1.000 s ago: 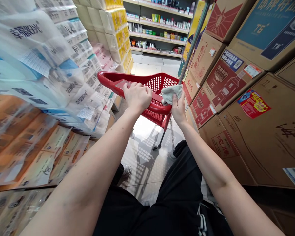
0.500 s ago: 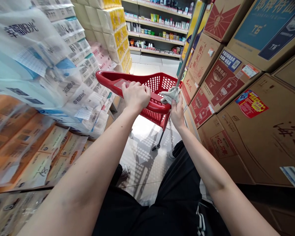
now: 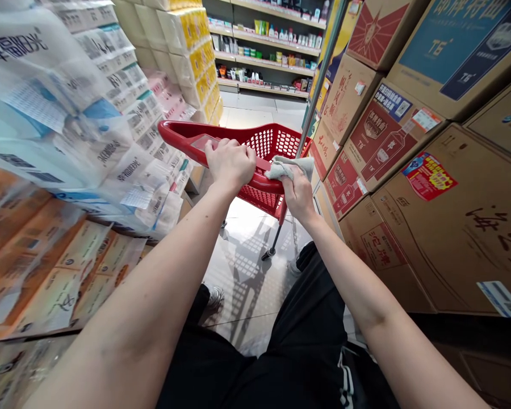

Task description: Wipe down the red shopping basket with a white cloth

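A red shopping cart [image 3: 276, 139] with a perforated basket stands in front of me. My left hand [image 3: 231, 163] is closed over the middle of its red handle [image 3: 187, 146]. At the handle's right end, my right hand [image 3: 298, 192] grips a pale grey cloth [image 3: 287, 167], which lies against the bar. The fingertips of that hand are partly hidden by the cloth. Just behind the cloth a metal pole [image 3: 321, 85] rises, leaning up to the right; its lower end is hidden.
Stacked cardboard boxes [image 3: 430, 227] line the right side closely. Plastic-wrapped paper packs [image 3: 123, 170] and orange packs [image 3: 25, 238] pile up on the left. Shelves of bottles and tubes [image 3: 268, 45] stand ahead. Below is a tiled floor [image 3: 238, 272], with a cart wheel [image 3: 268, 254] near my feet.
My right hand has moved the cloth left, away from the pole and onto the handle's right end. My left hand keeps its hold on the handle. The whole view has shifted slightly.
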A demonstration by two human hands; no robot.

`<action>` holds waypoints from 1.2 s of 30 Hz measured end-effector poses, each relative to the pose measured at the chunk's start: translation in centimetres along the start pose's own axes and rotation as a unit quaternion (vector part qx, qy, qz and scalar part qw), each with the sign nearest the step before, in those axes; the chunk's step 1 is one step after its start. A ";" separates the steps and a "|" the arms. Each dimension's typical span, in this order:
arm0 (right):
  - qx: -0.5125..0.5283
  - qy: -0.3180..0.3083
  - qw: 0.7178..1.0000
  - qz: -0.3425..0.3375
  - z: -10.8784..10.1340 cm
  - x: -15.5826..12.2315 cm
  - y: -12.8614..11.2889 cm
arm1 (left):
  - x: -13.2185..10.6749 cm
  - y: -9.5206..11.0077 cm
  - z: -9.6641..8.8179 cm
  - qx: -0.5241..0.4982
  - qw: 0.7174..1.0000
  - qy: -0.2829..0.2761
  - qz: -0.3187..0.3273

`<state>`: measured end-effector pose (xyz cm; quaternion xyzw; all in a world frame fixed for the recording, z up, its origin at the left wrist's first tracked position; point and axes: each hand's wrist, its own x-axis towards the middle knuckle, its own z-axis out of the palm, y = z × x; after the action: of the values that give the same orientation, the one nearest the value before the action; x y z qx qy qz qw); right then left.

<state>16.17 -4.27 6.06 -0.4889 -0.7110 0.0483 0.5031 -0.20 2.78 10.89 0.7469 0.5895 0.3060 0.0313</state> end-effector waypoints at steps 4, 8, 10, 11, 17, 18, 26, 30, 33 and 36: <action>-0.055 -0.080 0.995 0.010 -0.8 2.3 0.4 | 0.0 0.3 0.0 0.012 1.000 -0.004 -0.004; -0.158 -0.139 0.977 0.041 -1.2 4.2 0.3 | -0.1 0.9 0.3 0.012 1.000 0.000 0.000; -0.187 -0.141 0.970 0.058 -1.0 4.5 0.2 | -0.1 1.2 0.4 0.008 1.000 0.001 -0.002; -0.190 -0.134 0.971 0.063 -0.9 4.4 0.2 | -0.1 1.3 0.4 0.006 1.000 -0.001 -0.005; -0.072 -0.025 0.997 -0.015 0.2 1.4 1.3 | -0.2 1.4 0.5 -0.006 1.000 -0.001 -0.013; -0.058 0.002 0.998 -0.027 0.5 0.6 1.6 | -0.1 1.4 0.5 0.000 1.000 0.004 -0.014; -0.079 0.077 0.991 -0.074 1.8 -2.8 2.7 | 0.1 1.1 0.3 -0.016 1.000 -0.011 -0.010; -0.002 0.036 0.997 -0.061 0.5 -1.4 2.0 | 0.3 0.9 0.4 0.002 1.000 0.001 -0.012; 0.026 0.019 0.999 -0.022 -0.2 -0.7 1.3 | 0.4 0.7 0.6 0.016 1.000 0.008 -0.007; 0.011 0.005 1.000 -0.010 -0.5 -0.4 0.7 | 0.5 0.5 0.7 0.021 1.000 0.009 -0.002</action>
<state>16.98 -4.45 5.64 -0.4766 -0.7128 0.0492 0.5122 0.70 3.27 10.71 0.7434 0.5976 0.3002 0.0108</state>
